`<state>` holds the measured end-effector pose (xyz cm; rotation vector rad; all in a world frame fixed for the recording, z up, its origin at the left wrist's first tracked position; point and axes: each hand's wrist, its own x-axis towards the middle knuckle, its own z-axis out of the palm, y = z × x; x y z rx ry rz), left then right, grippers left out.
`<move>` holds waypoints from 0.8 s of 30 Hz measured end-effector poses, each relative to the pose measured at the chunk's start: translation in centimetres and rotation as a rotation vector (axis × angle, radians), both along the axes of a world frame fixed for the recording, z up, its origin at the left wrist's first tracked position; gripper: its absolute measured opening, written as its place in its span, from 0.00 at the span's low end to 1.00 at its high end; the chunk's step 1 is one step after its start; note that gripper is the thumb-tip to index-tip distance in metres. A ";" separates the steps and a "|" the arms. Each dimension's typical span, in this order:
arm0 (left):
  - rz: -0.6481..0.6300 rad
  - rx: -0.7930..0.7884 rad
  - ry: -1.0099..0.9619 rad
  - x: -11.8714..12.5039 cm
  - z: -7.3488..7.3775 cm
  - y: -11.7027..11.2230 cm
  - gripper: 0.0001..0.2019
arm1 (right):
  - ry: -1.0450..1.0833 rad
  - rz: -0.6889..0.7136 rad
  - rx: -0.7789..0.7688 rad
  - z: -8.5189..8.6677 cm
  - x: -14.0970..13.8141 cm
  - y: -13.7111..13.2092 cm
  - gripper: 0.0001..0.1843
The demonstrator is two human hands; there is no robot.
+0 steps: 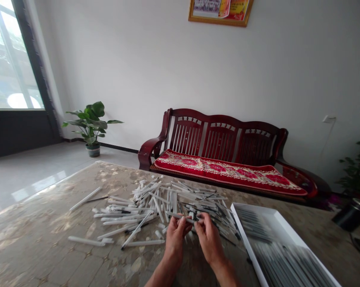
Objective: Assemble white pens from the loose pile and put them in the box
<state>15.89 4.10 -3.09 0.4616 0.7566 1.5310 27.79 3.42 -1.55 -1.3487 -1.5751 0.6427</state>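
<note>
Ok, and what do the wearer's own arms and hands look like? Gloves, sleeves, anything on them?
Left hand and right hand: both bare, no gloves. Forearms bare as far as the frame shows, no sleeves in view. No watch, band or cable visible; rings too small to rule out.

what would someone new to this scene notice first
Probably the dark red wooden bench against the far wall, with its bright floral seat cover. Nearer, a heap of pale pen-like sticks sprawls over the patterned table, with a white box of neatly lined sticks on the right. In front, the left hand pinches a slim grey stick, the right hand close beside it.
</note>
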 end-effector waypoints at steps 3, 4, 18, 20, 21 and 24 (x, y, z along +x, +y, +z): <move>-0.005 0.009 0.012 0.0 0.0 0.0 0.19 | -0.147 -0.015 0.045 0.2 0.1 0.1 0.15; -0.006 0.010 0.021 0.0 0.0 0.0 0.19 | -0.186 -0.024 0.041 0.2 0.0 0.2 0.17; 0.006 0.003 0.065 0.1 -0.1 0.2 0.20 | -0.175 -0.021 -0.048 0.1 0.1 0.2 0.23; 0.011 0.006 0.054 0.1 -0.2 0.2 0.20 | -0.141 -0.008 -0.034 0.2 0.0 0.2 0.20; 0.012 0.010 0.050 0.1 -0.2 0.2 0.20 | -0.137 -0.004 -0.029 0.2 0.0 0.2 0.19; 0.003 0.020 0.062 0.1 -0.3 0.2 0.19 | -0.165 -0.017 -0.039 0.3 0.0 0.3 0.20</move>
